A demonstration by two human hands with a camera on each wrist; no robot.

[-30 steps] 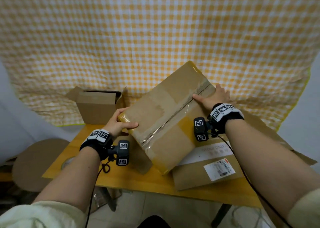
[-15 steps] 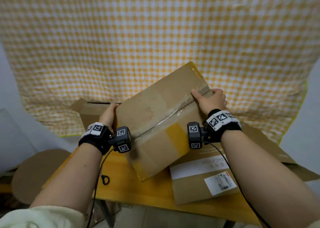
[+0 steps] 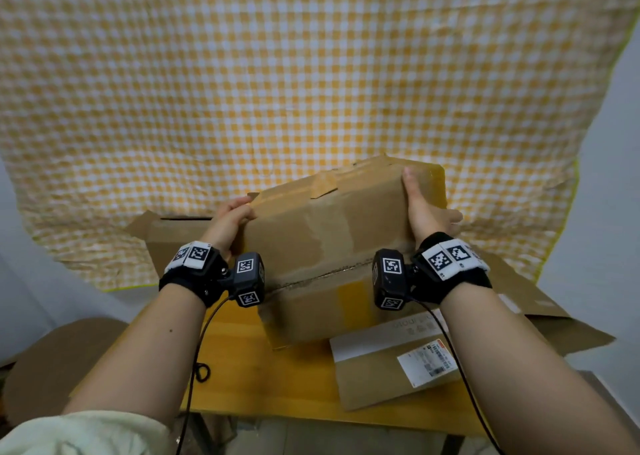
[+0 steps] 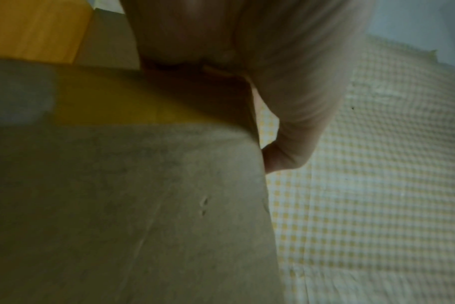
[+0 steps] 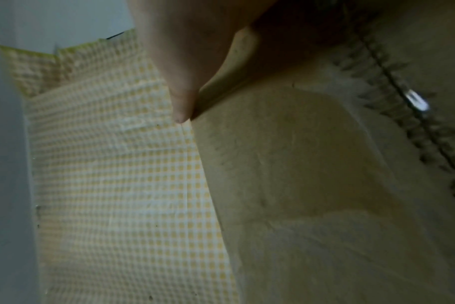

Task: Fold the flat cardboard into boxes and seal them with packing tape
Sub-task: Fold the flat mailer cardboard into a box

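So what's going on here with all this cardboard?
A person is holding a folded cardboard box with both hands above a wooden table. The left hand grips its left end and the right hand its right end. The seam facing the camera looks closed, with tape along it. An open box stands behind on the left, and flat cardboard with a shipping label lies on the table to the right. A yellow checked cloth hangs behind.

brown cardboard box [image 3: 325,247], closed, tilted, above flat cardboard [image 3: 381,368]
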